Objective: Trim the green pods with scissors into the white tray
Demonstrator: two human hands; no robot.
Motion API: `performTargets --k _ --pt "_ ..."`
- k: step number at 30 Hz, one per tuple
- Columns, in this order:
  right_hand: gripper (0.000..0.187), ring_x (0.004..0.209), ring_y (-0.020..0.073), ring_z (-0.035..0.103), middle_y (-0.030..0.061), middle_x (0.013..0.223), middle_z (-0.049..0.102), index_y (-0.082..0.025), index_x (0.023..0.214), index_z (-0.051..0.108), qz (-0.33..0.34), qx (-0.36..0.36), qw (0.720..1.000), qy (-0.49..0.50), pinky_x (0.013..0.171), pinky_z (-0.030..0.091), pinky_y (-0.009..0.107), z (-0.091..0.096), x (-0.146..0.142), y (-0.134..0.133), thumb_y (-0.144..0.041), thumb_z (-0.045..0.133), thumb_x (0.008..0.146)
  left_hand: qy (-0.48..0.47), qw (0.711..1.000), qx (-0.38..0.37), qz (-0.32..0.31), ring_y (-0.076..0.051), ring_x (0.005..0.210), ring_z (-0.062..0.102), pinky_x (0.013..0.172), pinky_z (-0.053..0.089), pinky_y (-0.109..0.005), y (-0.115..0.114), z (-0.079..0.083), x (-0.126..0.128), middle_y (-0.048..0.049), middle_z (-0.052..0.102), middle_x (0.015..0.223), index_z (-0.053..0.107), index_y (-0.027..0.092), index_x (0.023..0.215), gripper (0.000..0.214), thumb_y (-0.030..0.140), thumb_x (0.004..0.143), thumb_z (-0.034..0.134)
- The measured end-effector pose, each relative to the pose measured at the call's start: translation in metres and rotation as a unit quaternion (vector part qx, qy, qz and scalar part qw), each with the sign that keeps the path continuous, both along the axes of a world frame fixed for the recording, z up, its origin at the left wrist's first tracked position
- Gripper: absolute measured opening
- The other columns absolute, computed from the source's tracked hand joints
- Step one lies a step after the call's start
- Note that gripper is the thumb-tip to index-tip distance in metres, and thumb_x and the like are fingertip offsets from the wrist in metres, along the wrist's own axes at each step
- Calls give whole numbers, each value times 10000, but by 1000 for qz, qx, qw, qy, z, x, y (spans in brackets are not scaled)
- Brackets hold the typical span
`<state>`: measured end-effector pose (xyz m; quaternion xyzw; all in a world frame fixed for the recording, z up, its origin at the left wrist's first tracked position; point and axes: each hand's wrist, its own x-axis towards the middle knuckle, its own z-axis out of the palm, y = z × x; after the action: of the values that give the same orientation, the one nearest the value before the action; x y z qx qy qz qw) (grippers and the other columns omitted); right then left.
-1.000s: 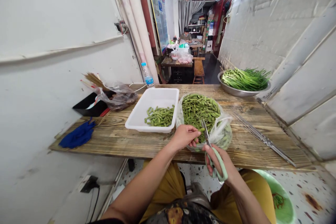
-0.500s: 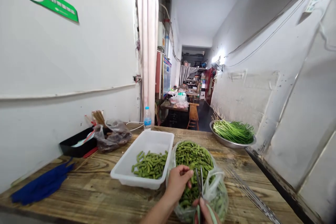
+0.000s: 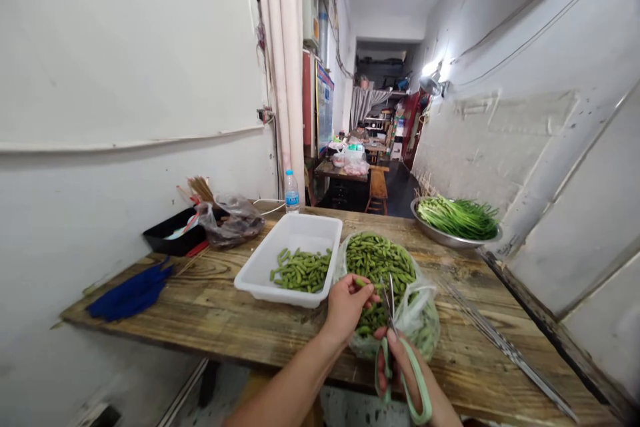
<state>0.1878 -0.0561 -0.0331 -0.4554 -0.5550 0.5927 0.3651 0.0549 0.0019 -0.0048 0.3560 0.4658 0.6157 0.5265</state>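
as left hand [image 3: 346,307] pinches pod [image 3: 361,283], right hand [image 3: 406,359] holding scissors [image 3: 389,313], blades [image 3: 391,291] apart

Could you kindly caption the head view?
Bare hands with green-handled metal scissors over a clear plastic bag of green pods.

The worktop [image 3: 210,307] is showing coarse-grained wood with a slight sheen. The tray [image 3: 287,297] is presenting smooth white plastic, while the bag [image 3: 423,303] is displaying thin, crinkled, translucent plastic with glossy folds. The pods [image 3: 377,255] are exhibiting a matt, slightly bumpy skin. The scissors [image 3: 391,322] are combining shiny metal blades with smooth pale-green plastic handles. The bowl [image 3: 450,239] is reflecting light from smooth metal, and the rods [image 3: 515,350] are showing a grey metallic sheen. The blue cloth [image 3: 131,290] is appearing matt and creased; the bottle [image 3: 292,195] is exhibiting clear, glossy plastic.
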Motion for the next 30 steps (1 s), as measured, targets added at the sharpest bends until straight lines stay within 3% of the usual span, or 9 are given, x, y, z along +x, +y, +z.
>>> performTargets --k 6,13,19,27,30 --pt "480 488 158 502 2 545 528 -195 775 544 -1 23 999 -41 505 397 286 12 4 -3 -655 416 830 -23 999 -28 6 -110 596 643 503 433 -177 -8 4 -4 25 606 608 542 136 734 97 134 699 633" --pt "456 501 137 482 -33 558 499 -169 995 528 20 26 997 -77 534 396 260 24 8 1 -594 420 867 -27 999 -20 -14 -114 596 644 554 482 -197 -7 3 -7 2 629 609 550 118 722 137 159 676 673" --pt "391 513 130 476 -39 584 480 -194 997 528 14 57 988 -142 510 385 248 17 13 3 -557 458 868 -14 1000 -7 -13 -124 585 648 568 499 -220 -7 0 -6 -10 639 606 554 119 717 170 185 659 699" --pt "357 506 119 489 -34 614 497 -193 970 556 10 68 985 -159 485 397 233 13 19 5 -526 480 864 3 999 -13 -34 -122 570 644 581 507 -228 -10 -2 2 -20 657 600 569 120 725 161 199 667 697" --pt "350 476 110 477 -39 567 486 -186 862 555 8 70 987 -146 462 392 224 14 18 5 -532 508 846 15 999 -15 -38 -127 569 645 581 506 -232 -12 -5 7 -22 657 601 561 124 717 170 212 665 697"
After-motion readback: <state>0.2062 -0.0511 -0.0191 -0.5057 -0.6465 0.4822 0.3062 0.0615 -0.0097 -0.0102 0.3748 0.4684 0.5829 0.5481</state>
